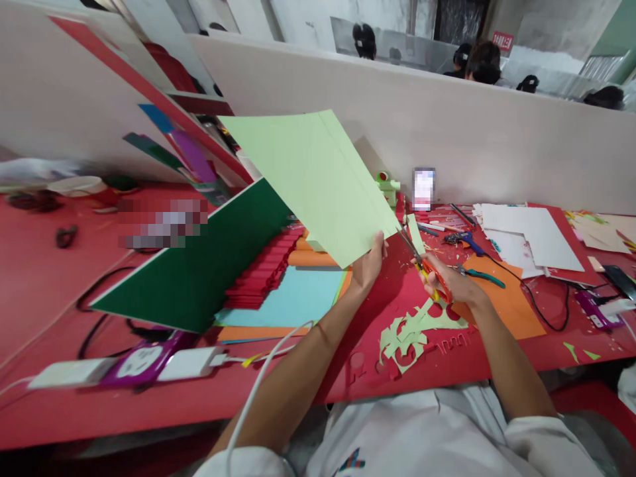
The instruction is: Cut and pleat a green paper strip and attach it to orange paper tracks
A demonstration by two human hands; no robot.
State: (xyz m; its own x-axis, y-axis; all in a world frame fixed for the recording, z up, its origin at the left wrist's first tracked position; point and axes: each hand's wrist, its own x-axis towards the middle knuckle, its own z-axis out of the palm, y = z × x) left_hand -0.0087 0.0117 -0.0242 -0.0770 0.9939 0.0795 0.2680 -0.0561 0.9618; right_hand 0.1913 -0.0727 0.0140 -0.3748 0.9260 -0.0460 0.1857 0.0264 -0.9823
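Head view of a paper-cutting bench. The left hand is clamped on the lower corner of a folded light-green paper sheet, which rises tilted from the hand toward 11 o'clock, clear of the table. At 3 o'clock from that hand, just beside it, the right hand is closed around the orange handles of a pair of scissors; the blades point toward 11 o'clock and meet the sheet's lower right edge, where a narrow green strip stands partly cut away. At 6 o'clock from the hands, light-green cut-out scraps lie flat on the table.

No writing can be read; a label on the left and a small upright screen near the wall are blurred out.

The surface is a red table bearing, from left to right, a dark green board, stacked red strips, a light-blue sheet, an orange sheet and white sheets. A pale partition wall backs the bench; other people's heads show above it.
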